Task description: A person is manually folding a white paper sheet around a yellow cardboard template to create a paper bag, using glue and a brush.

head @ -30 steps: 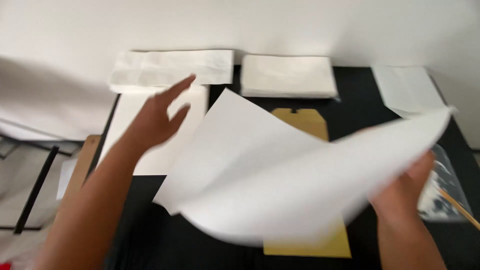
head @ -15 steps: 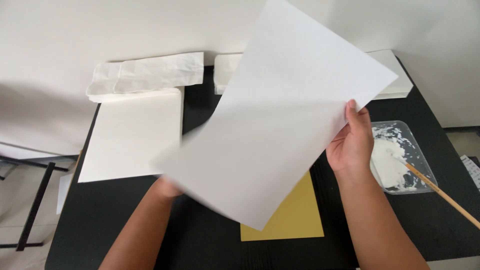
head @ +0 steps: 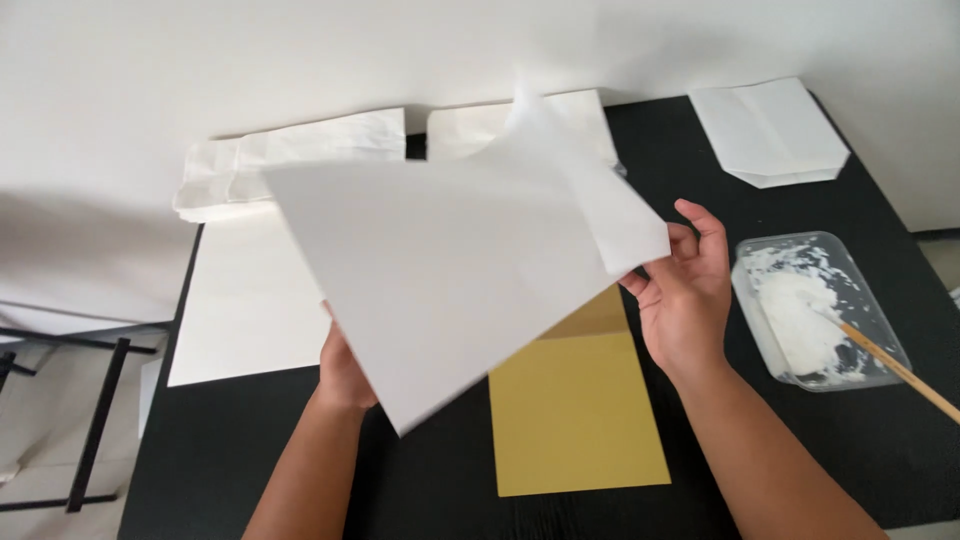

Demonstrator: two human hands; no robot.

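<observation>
- The sheet (head: 450,270) is swinging lower and flatter than half a second ago, hanging over the yellow card (head: 575,400).
- Right hand (head: 685,295) is pinching its edge; left hand (head: 345,365), mostly hidden, is probably gripping underneath.
- Positioning step; the sheet is needing squaring next.

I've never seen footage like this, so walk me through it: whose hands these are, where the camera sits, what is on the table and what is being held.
There is no machine here. A person wears a camera on the head, looking down at their own two bare hands. Both hands hold one large white sheet of paper above a black table: the left hand grips it from underneath, the right hand at its right edge. Under the sheet lies a yellow card. To the left lies a stack of white sheets, with folded white paper bags behind. On the right, a clear plastic tub holds white paste and a wooden stick.
</observation>
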